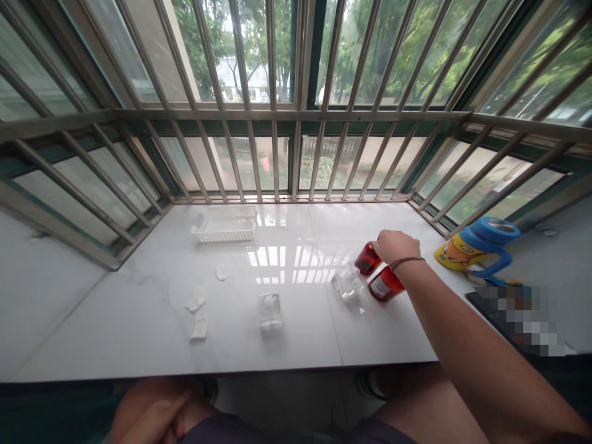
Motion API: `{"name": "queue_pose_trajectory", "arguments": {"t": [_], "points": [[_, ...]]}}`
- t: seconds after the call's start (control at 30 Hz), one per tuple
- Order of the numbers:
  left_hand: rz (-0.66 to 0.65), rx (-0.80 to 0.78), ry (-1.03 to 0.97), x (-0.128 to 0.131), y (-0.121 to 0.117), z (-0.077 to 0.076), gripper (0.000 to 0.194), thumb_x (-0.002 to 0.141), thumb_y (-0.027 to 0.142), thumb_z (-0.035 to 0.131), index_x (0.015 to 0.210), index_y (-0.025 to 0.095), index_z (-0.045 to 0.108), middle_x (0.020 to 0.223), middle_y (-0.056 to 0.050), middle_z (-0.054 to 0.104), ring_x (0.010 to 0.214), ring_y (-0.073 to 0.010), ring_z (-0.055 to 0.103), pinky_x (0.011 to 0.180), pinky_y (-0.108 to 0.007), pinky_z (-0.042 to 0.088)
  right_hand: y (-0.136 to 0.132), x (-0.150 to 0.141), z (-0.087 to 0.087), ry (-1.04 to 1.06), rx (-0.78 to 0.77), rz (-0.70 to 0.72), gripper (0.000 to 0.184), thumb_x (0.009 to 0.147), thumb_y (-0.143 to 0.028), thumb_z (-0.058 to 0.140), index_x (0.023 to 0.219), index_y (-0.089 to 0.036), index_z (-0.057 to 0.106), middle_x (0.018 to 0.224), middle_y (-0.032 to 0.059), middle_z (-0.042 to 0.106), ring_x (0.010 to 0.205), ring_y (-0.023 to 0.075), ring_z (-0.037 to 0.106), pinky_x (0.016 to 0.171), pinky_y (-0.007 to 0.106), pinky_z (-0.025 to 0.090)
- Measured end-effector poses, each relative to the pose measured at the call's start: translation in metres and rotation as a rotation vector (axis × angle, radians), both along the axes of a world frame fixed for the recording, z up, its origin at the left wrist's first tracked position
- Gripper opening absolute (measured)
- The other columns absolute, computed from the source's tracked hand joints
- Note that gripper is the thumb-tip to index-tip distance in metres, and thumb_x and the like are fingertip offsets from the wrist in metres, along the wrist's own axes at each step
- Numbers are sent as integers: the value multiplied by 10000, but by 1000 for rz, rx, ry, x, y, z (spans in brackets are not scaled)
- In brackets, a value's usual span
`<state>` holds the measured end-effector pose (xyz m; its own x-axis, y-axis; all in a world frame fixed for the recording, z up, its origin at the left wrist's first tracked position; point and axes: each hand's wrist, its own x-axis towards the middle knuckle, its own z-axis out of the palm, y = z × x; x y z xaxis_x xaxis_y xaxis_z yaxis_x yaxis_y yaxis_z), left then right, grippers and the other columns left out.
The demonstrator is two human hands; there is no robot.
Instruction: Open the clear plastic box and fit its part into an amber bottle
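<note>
My right hand (394, 245) reaches out over the white sill, with a thin bracelet on its wrist, and its fingers are closed round the top of a small red bottle (367, 258). A second red bottle (385, 284) with a white label stands just nearer to me, beside my forearm. Left of the two bottles is a small clear glass container (348, 283). My left hand (155, 414) rests on my lap at the bottom edge with the fingers curled loosely; nothing shows in it.
A clear box (269, 311) sits mid-sill. Three white scraps (197, 301) lie left of it. A white mesh basket (224, 224) stands at the back by the window bars (296, 114). At the right is a yellow and blue jug (478, 245) and a dark flat object (502, 314).
</note>
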<state>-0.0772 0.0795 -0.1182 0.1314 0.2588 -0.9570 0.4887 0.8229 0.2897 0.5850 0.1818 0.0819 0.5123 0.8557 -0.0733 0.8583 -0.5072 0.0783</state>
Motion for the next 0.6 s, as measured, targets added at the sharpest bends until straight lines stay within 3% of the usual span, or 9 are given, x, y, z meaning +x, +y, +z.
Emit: {"name": "queue_pose_trajectory", "arguments": {"t": [0.13,0.23,0.3,0.4,0.5,0.6], "points": [[-143,-113,16,6,1,7,535,602,810,741,914,378,784,511,-139,665,763,-485,789,644,-585,620,-3,-12,11,-36,113,40,368,1053,-362,488,1266,-121,667,1137,216,747,1073,325,717,859,400,477],[-164,-185,-41,3,3,1,463,548,738,816,826,371,773,532,-171,679,889,-504,796,664,-550,634,-10,-31,30,-82,299,148,376,1067,-369,471,1328,-123,585,1145,202,740,1041,321,708,870,390,458],[-90,-208,-57,-2,4,-6,461,518,728,835,798,366,780,480,-176,643,846,-513,793,674,-559,635,-19,-50,43,-83,457,273,362,1062,-382,510,1326,-140,566,1101,176,743,1004,316,699,873,380,450],[145,-124,-42,-9,6,-15,523,515,795,798,821,371,810,368,-127,553,613,-503,751,711,-637,624,-35,-86,53,24,558,437,328,1062,-360,550,1332,-174,545,1065,124,742,954,287,686,846,348,454],[226,-48,-46,-7,4,-13,597,546,874,733,863,376,825,340,-98,526,513,-474,715,746,-651,617,-52,-127,43,126,486,622,267,1082,-292,523,1323,-178,542,1055,111,722,949,271,668,841,338,468],[219,41,-11,-1,2,-4,646,609,912,675,944,379,818,391,-101,578,504,-438,714,661,-605,608,-67,-162,17,187,337,807,221,1059,-141,496,1269,-172,557,1030,97,688,922,246,648,839,332,487]]}}
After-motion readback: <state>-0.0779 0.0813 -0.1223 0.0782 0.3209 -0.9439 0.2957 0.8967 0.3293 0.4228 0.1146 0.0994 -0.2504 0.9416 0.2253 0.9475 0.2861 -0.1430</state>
